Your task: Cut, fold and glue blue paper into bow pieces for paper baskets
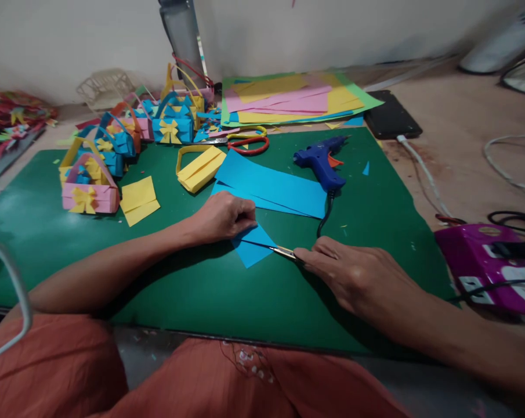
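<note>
My left hand (228,217) is closed, its knuckles up, pressing the left part of a small blue paper piece (252,253) onto the green mat. Whether its fingers pinch the paper is hidden. In my right hand (353,270) is a slim metal utility knife (285,252), its tip pointing left at the right edge of that paper, along a dark line across it. Larger blue paper strips (273,187) lie overlapped just beyond my hands. A yellow paper basket (200,168) rests on its side behind my left hand, near a creased yellow paper square (139,201).
A blue glue gun (321,162) lies right of the strips, its cord trailing toward my right hand. Red-and-yellow scissors (247,143) and several finished paper baskets (90,191) stand behind. Stacked coloured sheets (283,96), a black phone (391,116) and a purple power box (492,267) surround the mat (192,302).
</note>
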`<state>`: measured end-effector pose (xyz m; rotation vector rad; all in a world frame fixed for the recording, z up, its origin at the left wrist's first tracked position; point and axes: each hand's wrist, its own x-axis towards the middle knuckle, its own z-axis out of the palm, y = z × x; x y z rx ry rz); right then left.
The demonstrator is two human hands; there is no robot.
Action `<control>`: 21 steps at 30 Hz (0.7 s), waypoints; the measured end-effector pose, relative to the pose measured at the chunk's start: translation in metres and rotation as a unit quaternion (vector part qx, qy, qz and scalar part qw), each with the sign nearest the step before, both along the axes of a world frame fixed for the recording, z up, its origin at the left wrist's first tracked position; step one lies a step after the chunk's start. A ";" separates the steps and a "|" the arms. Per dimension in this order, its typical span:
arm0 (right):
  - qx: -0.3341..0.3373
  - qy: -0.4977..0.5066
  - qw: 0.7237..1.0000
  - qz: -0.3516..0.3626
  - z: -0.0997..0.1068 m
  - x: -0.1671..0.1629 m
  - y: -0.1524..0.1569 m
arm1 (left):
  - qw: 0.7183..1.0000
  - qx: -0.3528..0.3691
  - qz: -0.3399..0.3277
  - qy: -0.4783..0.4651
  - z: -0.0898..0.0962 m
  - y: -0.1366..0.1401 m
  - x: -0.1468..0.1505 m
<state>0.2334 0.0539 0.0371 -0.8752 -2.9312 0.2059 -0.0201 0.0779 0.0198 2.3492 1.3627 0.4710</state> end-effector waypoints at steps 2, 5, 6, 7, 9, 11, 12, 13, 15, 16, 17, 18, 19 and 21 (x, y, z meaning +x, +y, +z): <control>0.003 0.001 1.000 -0.005 -0.001 -0.001 0.000 | 1.000 -0.006 -0.002 0.003 0.001 0.000 0.000; 0.012 -0.008 1.000 -0.008 -0.001 -0.005 -0.001 | 1.000 -0.011 -0.001 0.009 0.002 0.000 0.000; 0.014 -0.013 1.000 -0.006 -0.001 -0.006 -0.001 | 1.000 -0.011 0.000 0.010 0.002 0.000 0.001; 0.017 -0.013 1.000 -0.002 -0.001 -0.007 -0.001 | 1.000 -0.011 0.001 0.011 0.002 0.000 0.001; 0.021 -0.008 1.000 0.001 0.000 -0.008 -0.002 | 1.000 -0.011 0.000 0.010 0.002 0.000 0.001; 0.023 -0.005 1.000 -0.003 0.000 -0.008 -0.003 | 1.000 -0.012 -0.003 0.012 0.002 0.000 0.001; 0.023 -0.006 1.000 -0.005 0.001 -0.009 -0.003 | 1.000 -0.011 -0.004 0.013 0.002 0.000 0.001; 0.022 -0.011 1.000 -0.005 0.001 -0.009 -0.003 | 1.000 -0.009 -0.003 0.014 0.002 0.000 0.001; 0.025 -0.014 1.000 -0.001 0.002 -0.010 -0.003 | 1.000 -0.004 -0.002 0.017 0.001 0.000 0.001; 0.027 -0.014 1.000 0.002 0.002 -0.011 -0.003 | 1.000 -0.001 -0.001 0.017 0.001 0.000 0.000; 0.029 -0.012 0.999 0.005 0.002 -0.011 -0.003 | 1.000 0.002 0.000 0.017 0.001 0.000 0.000; 0.030 -0.010 0.999 0.005 0.002 -0.012 -0.003 | 1.000 0.004 0.000 0.017 0.000 0.000 0.000; 0.030 -0.007 1.000 0.003 0.002 -0.012 -0.004 | 1.000 0.005 -0.002 0.016 0.000 0.000 0.000; 0.028 -0.004 1.000 -0.003 0.002 -0.013 -0.004 | 1.000 0.009 -0.005 0.015 -0.001 0.000 0.000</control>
